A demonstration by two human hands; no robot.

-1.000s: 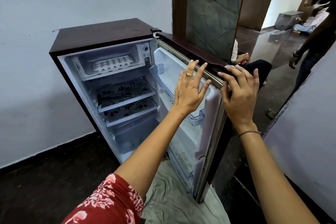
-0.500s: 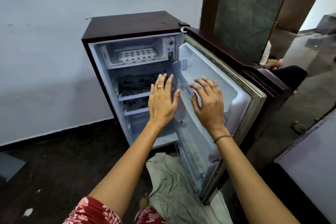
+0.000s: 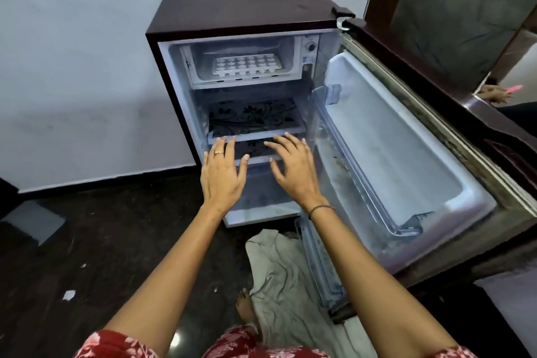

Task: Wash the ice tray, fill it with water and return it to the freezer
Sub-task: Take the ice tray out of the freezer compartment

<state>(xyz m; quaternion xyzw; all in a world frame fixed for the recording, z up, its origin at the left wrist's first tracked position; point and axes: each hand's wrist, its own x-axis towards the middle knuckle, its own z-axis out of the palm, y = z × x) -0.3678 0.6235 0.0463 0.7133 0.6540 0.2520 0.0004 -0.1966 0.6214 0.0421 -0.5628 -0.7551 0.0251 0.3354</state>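
A small maroon fridge [image 3: 241,6] stands against the wall with its door [image 3: 406,154] swung wide to the right. Inside the freezer compartment [image 3: 200,67] at the top lies a white ice tray [image 3: 245,65]. My left hand [image 3: 222,174] and my right hand [image 3: 293,170] hover side by side in front of the lower shelves, fingers spread and straight, holding nothing. Both hands are well below the ice tray and touch nothing that I can see.
Two shelves with black floral liners [image 3: 255,116] sit under the freezer. A grey cloth [image 3: 279,276] lies on the dark floor by my foot [image 3: 245,306]. Another person's hand [image 3: 494,93] shows beyond the door. A grey surface [image 3: 511,311] is at lower right.
Both hands let go of the door's top edge and moved left and down to hover before the fridge interior. The view has shifted to face the open fridge.
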